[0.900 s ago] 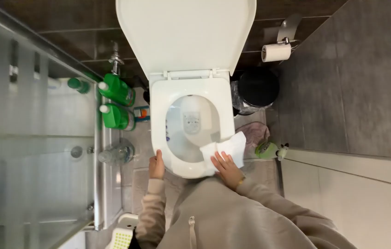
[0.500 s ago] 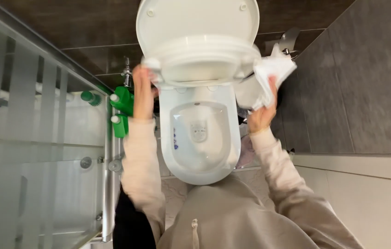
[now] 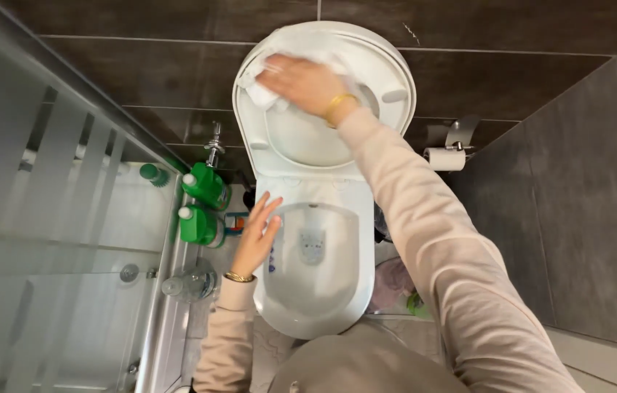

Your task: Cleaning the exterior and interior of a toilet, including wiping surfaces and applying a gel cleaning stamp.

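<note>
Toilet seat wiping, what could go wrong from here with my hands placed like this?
The raised toilet seat leans back against the wall with only your right hand pressing the white cloth on it; a hard push off-centre might make it swing down. Your left hand rests flat on the bare bowl rim, right under it, so those fingers could get pinched. Leaning far forward might also cost you balance.

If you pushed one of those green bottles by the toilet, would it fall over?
Probably not easily. The green bottles look squat and wide-bodied, so a light push would likely slide them. They stand close together between the toilet and the glass screen, so one would likely bump its neighbour first. How full they are cannot be told, so their weight is a guess.
</note>
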